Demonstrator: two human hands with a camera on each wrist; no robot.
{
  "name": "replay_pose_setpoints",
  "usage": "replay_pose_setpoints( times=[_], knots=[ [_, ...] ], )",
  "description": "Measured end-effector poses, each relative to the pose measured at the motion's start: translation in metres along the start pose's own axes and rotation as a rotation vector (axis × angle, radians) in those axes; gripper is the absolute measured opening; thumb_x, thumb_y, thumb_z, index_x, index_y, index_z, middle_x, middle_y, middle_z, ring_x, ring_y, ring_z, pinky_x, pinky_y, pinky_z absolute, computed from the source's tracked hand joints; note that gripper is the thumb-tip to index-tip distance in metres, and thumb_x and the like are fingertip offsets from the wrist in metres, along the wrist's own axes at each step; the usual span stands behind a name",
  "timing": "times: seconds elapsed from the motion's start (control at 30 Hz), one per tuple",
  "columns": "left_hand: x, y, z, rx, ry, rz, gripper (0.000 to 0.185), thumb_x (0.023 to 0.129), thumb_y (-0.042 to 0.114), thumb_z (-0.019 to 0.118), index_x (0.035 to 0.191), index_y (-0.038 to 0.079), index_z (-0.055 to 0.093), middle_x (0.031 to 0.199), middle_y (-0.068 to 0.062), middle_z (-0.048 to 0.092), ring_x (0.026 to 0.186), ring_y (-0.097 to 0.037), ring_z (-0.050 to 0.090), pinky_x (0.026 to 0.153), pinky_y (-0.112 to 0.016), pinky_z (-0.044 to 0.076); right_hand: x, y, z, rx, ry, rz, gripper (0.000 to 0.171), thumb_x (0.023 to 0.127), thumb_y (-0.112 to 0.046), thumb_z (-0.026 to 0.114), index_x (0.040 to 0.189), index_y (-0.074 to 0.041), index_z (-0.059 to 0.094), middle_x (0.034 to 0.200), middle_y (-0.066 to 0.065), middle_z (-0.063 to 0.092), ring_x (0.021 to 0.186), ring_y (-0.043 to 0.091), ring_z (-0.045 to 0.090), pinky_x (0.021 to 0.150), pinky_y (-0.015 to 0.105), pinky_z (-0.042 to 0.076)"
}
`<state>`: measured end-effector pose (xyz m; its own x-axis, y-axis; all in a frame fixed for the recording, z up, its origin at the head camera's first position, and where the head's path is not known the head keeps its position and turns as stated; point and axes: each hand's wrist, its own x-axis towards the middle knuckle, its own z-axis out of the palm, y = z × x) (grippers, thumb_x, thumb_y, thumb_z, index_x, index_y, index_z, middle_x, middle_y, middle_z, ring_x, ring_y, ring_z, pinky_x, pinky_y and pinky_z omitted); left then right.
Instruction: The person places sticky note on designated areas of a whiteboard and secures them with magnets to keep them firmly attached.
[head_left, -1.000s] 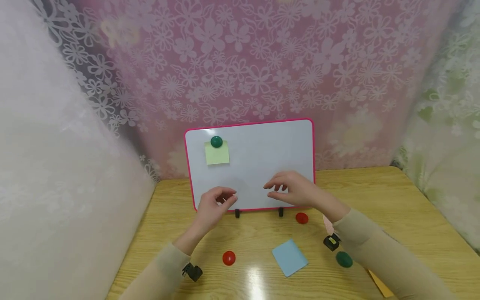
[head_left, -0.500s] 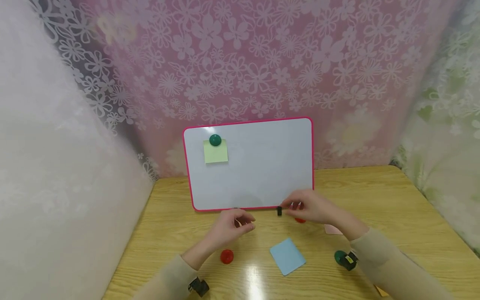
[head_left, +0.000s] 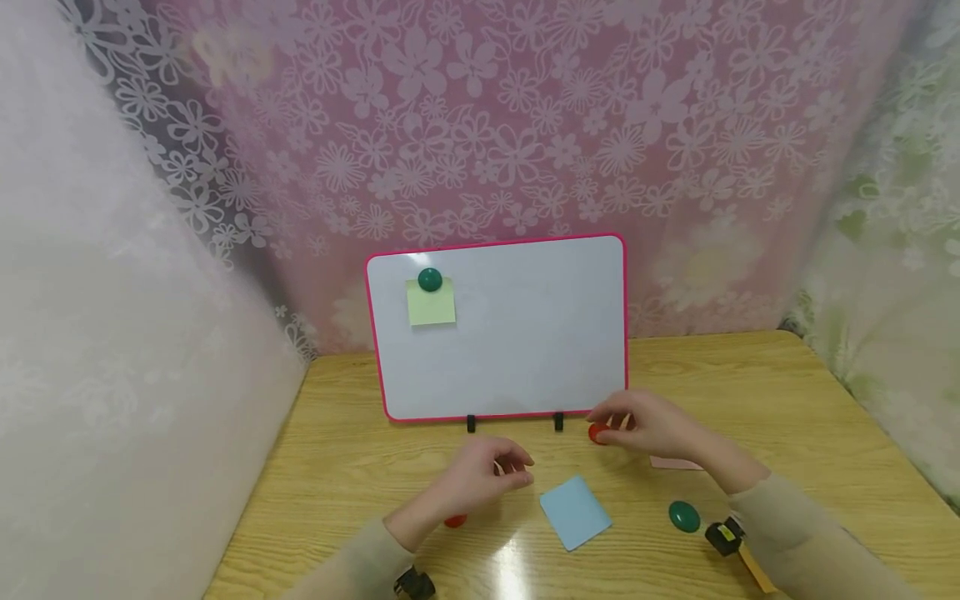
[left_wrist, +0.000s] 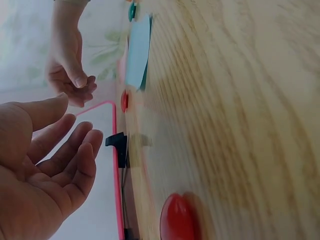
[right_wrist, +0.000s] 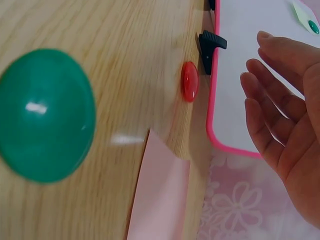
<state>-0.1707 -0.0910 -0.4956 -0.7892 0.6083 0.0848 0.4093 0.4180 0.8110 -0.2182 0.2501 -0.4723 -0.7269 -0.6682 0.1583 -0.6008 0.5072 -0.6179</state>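
Red and domed, the far magnet [head_left: 597, 432] sits in the head view on the wooden desk [head_left: 337, 483], just in front of the whiteboard [head_left: 517, 350] near its lower right corner. It is round, with its dome facing up. The board's long axis runs left to right, and two black clips [head_left: 471, 423] support its lower edge. Red magnets number two, the near magnet [head_left: 455, 521] being partly hidden by the left hand [head_left: 483, 471]. Of two green ones, the board magnet [head_left: 430, 279] overlaps a yellow-green note [head_left: 431, 307], and the desk magnet [head_left: 684, 517] lies to the right. One blue note [head_left: 576, 512] sits askew, a corner toward the board; one pink note [head_left: 675, 463] is partly covered by the right hand [head_left: 651, 423]. That hand reaches in from the right, its fingers bent and partly overlapping the far magnet.

The left wrist view shows the left hand palm-on, fingers loosely curved and thumb parted, holding nothing. The right hand, beyond, is similarly relaxed, apart from the far magnet.

In the right wrist view, a gap separates the right hand's parted thumb and bent fingers from the far magnet, which rests beside a clip.
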Motion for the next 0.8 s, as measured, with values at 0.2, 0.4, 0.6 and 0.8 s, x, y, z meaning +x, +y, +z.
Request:
replay_pose_setpoints(
  times=[0.2, 0.4, 0.6, 0.8],
  knots=[
    [0.004, 0.006, 0.008, 0.02, -0.024, -0.011, 0.019, 0.1, 0.018, 0.079, 0.114, 0.005, 0.079, 0.097, 0.013, 0.072, 0.086, 0.0, 0.063, 0.076, -0.022, 0.055, -0.014, 0.004, -0.004, -0.023, 0.029, 0.033, 0.024, 0.098, -0.015, 0.081, 0.12, -0.008, 0.078, 0.109, 0.003, 0.077, 0.087, 0.007, 0.068, 0.074, 0.029, 0.06],
    [0.016, 0.008, 0.018, 0.103, -0.01, -0.004, 0.022, 0.101, 0.023, 0.078, 0.117, 0.007, 0.079, 0.105, 0.009, 0.074, 0.088, 0.001, 0.063, 0.076, -0.021, 0.054, -0.027, 0.011, -0.007, -0.039, 0.054, 0.077, 0.026, 0.097, -0.013, 0.081, 0.122, -0.006, 0.078, 0.107, 0.0, 0.077, 0.087, 0.007, 0.067, 0.074, 0.029, 0.06],
    [0.04, 0.021, 0.028, 0.297, 0.021, 0.029, 0.027, 0.102, 0.026, 0.077, 0.123, 0.009, 0.077, 0.12, -0.002, 0.076, 0.097, -0.008, 0.066, 0.082, -0.02, 0.053, -0.041, 0.02, -0.015, -0.074, 0.098, 0.103, 0.026, 0.097, -0.014, 0.082, 0.121, -0.005, 0.078, 0.108, 0.001, 0.077, 0.088, 0.005, 0.066, 0.073, 0.027, 0.059],
    [0.066, 0.034, 0.043, 0.531, 0.023, 0.101, 0.03, 0.102, 0.029, 0.077, 0.125, 0.011, 0.076, 0.122, 0.0, 0.074, 0.111, -0.013, 0.068, 0.092, -0.02, 0.053, -0.054, 0.034, -0.023, -0.102, 0.104, 0.18, 0.028, 0.098, -0.016, 0.081, 0.123, -0.005, 0.078, 0.109, -0.001, 0.077, 0.089, 0.006, 0.067, 0.075, 0.029, 0.059]
  ],
)
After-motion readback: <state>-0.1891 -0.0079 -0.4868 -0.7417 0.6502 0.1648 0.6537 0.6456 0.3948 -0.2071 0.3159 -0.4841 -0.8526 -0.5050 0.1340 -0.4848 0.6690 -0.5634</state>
